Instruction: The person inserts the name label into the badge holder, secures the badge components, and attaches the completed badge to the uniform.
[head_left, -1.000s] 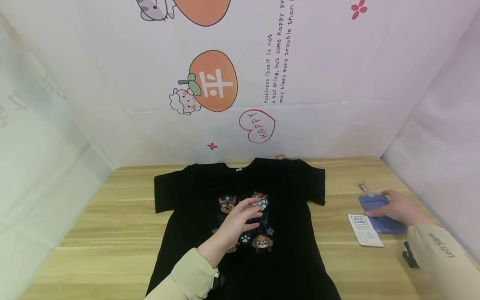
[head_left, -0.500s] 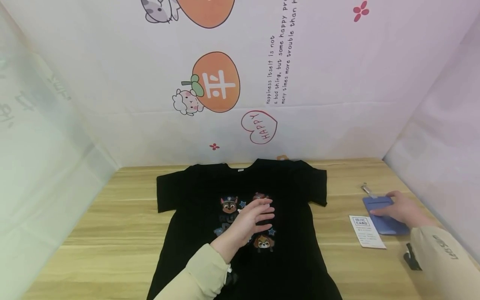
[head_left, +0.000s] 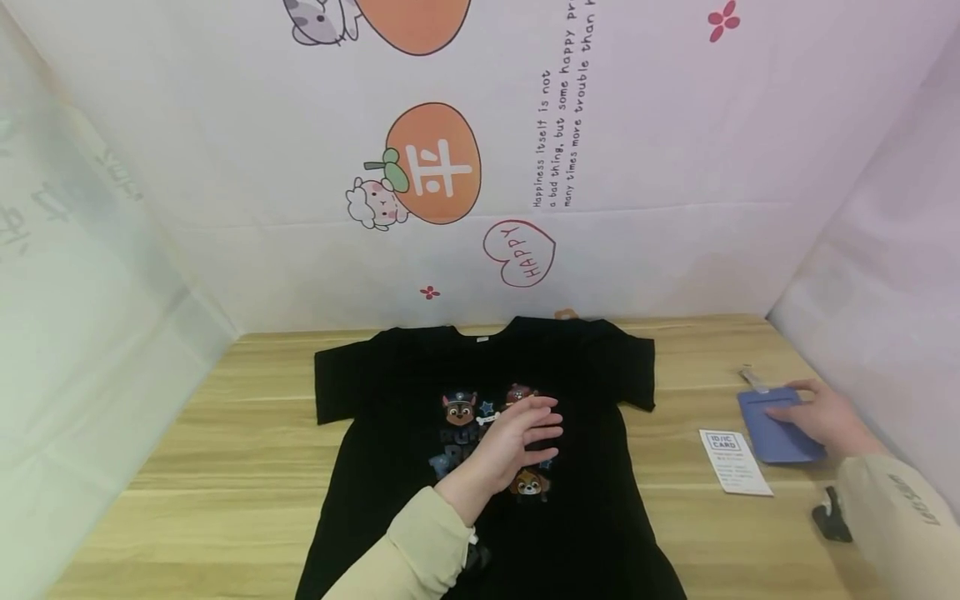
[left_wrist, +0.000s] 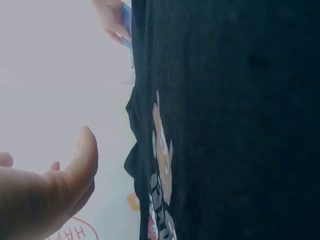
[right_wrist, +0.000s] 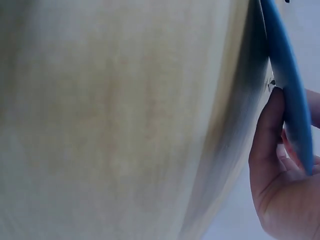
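At the right of the head view, we see the right hand (head_left: 828, 417) pinching a blue badge holder (head_left: 772, 437), thumb across its face and fingers behind. In the right wrist view, part of the holder stands off the wood-grain tabletop (head_left: 217, 467). The holder's metal clip (head_left: 750, 378) points toward the upper left. Just beside the holder, on its left, we find a white card (head_left: 735, 463) lettered "ID/IC CARD", lying flat on the tabletop.

At lower centre, the left hand (head_left: 504, 448) hangs over a black T-shirt (head_left: 588, 442), its fingers loosely extended and its grip slack; the left wrist view shows us a gap between hand and fabric. The shirt lies spread with its collar toward the back, cartoon dogs printed on its chest, partly hidden by the hand. Both arms wear beige sleeves (head_left: 420, 542). Behind the tabletop, we see a white cloth backdrop (head_left: 645, 117) with orange fruit drawings across the upper centre.
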